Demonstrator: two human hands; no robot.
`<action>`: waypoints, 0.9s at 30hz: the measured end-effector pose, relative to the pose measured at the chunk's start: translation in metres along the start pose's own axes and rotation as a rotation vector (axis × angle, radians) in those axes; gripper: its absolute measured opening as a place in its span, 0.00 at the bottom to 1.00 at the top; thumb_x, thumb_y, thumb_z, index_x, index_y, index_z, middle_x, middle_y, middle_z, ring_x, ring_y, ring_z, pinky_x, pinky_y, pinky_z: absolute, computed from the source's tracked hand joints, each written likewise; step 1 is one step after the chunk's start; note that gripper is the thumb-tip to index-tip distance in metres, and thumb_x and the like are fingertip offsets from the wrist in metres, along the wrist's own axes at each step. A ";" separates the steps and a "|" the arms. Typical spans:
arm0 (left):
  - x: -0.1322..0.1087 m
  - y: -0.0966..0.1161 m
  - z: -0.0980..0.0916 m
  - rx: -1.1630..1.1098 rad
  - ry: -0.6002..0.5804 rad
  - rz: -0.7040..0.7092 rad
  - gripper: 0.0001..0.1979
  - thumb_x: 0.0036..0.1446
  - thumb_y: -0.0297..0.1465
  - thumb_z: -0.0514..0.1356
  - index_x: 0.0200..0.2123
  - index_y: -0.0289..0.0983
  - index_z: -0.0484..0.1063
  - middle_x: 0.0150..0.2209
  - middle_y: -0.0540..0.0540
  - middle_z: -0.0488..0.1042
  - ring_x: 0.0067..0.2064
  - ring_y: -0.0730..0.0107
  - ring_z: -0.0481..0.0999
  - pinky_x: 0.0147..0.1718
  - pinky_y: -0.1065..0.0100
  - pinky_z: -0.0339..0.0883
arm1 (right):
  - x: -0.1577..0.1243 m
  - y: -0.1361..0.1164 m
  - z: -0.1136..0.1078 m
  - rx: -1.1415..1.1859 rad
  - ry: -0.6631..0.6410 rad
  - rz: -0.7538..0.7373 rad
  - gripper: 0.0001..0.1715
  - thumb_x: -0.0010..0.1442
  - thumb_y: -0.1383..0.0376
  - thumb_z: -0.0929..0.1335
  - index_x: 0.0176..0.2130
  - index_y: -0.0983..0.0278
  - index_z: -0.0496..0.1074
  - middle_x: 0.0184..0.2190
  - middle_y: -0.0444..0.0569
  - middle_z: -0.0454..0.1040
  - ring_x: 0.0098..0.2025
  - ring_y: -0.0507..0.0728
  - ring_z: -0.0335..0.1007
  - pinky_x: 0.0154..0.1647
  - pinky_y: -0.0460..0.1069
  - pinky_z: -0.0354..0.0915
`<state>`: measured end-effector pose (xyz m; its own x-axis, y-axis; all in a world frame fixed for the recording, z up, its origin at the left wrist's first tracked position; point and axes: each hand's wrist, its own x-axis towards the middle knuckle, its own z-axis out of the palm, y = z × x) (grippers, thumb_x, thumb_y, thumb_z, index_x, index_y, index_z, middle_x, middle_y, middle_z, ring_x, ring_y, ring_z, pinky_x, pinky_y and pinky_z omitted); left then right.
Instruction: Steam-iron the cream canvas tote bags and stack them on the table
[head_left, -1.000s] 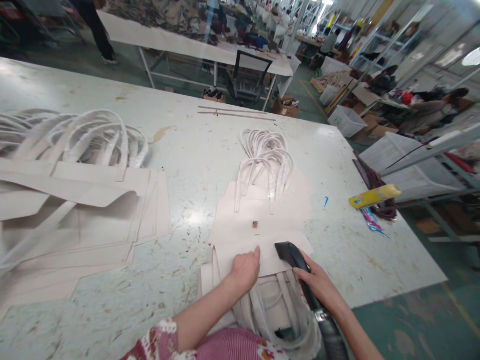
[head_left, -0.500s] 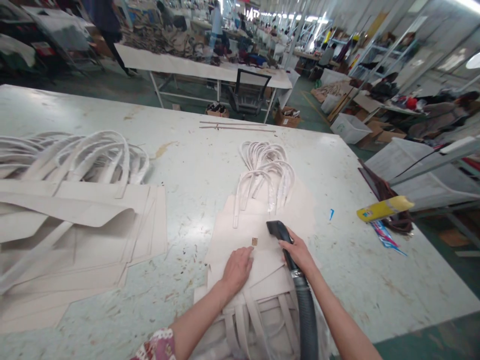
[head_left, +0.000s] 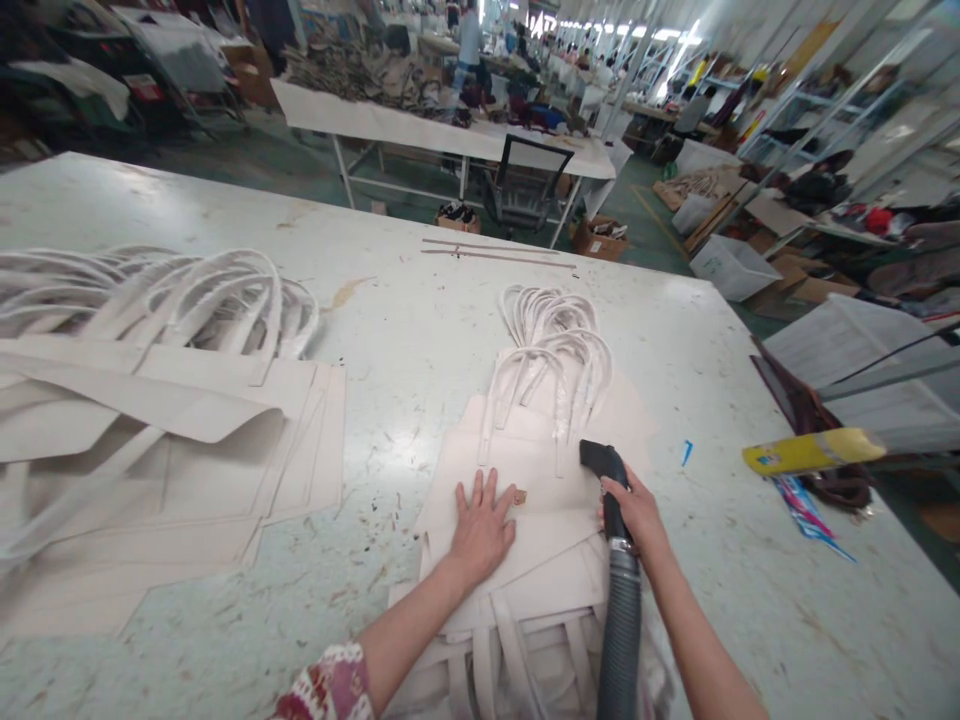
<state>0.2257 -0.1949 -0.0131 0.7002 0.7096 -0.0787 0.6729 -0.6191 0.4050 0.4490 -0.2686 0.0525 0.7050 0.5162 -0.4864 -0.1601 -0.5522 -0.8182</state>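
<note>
My left hand (head_left: 481, 525) lies flat with fingers spread on a cream bag panel (head_left: 551, 545), its thumb side by a small brown-gold patch (head_left: 520, 497). My right hand (head_left: 634, 508) is wrapped round a black vacuum hose (head_left: 621, 610). The hose's angled nozzle (head_left: 600, 458) is over the panel's right side; I cannot tell whether it touches. Cream strap handles (head_left: 551, 320) loop out beyond the panel's far edge. More panels with straps (head_left: 514, 650) lie stacked closer to me, partly hidden by my forearm and the hose.
At the left is a larger pile of cream panels (head_left: 217, 470) with looped handles (head_left: 210, 290). On the right lie a yellow spray can (head_left: 814, 452), a blue-and-red packet (head_left: 806, 510) and a small blue piece (head_left: 687, 453). Thin strips (head_left: 499, 252) lie near the table's far edge.
My left hand has spread its fingers and flattened on the panel left of the patch. My right hand has shifted the nozzle rightward, away from the patch. The whole view has turned slightly.
</note>
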 end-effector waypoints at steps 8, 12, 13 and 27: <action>-0.014 0.005 -0.014 -0.131 -0.176 0.497 0.25 0.57 0.37 0.51 0.58 0.46 0.50 0.61 0.47 0.50 0.62 0.59 0.45 0.58 0.49 0.36 | -0.054 -0.005 -0.042 -0.112 -0.146 0.086 0.43 0.48 0.57 0.67 0.60 0.57 0.48 0.17 0.39 0.68 0.16 0.55 0.66 0.15 0.49 0.64; -0.018 0.015 -0.012 -0.151 -0.190 0.494 0.19 0.58 0.34 0.50 0.54 0.44 0.59 0.58 0.46 0.56 0.59 0.60 0.52 0.57 0.52 0.41 | -0.082 -0.017 -0.057 -0.264 -0.311 0.138 0.41 0.49 0.60 0.66 0.60 0.56 0.49 0.18 0.40 0.68 0.14 0.53 0.63 0.12 0.46 0.59; -0.020 0.018 -0.011 -0.147 -0.184 0.489 0.19 0.57 0.33 0.50 0.53 0.43 0.60 0.58 0.46 0.57 0.59 0.60 0.52 0.57 0.52 0.42 | -0.085 -0.018 -0.056 -0.304 -0.378 0.150 0.39 0.49 0.61 0.65 0.59 0.57 0.51 0.17 0.39 0.67 0.14 0.51 0.62 0.12 0.45 0.58; -0.031 0.011 -0.013 -0.224 -0.170 0.551 0.16 0.56 0.31 0.51 0.48 0.45 0.63 0.54 0.50 0.61 0.58 0.64 0.53 0.57 0.56 0.43 | -0.064 -0.014 -0.017 -0.438 -0.261 0.031 0.36 0.51 0.60 0.63 0.58 0.53 0.51 0.16 0.37 0.64 0.14 0.52 0.63 0.14 0.46 0.61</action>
<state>0.2080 -0.2190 0.0056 0.9713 0.2301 0.0597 0.1477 -0.7808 0.6071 0.4180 -0.3052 0.1008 0.4990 0.6106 -0.6150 0.1657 -0.7638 -0.6239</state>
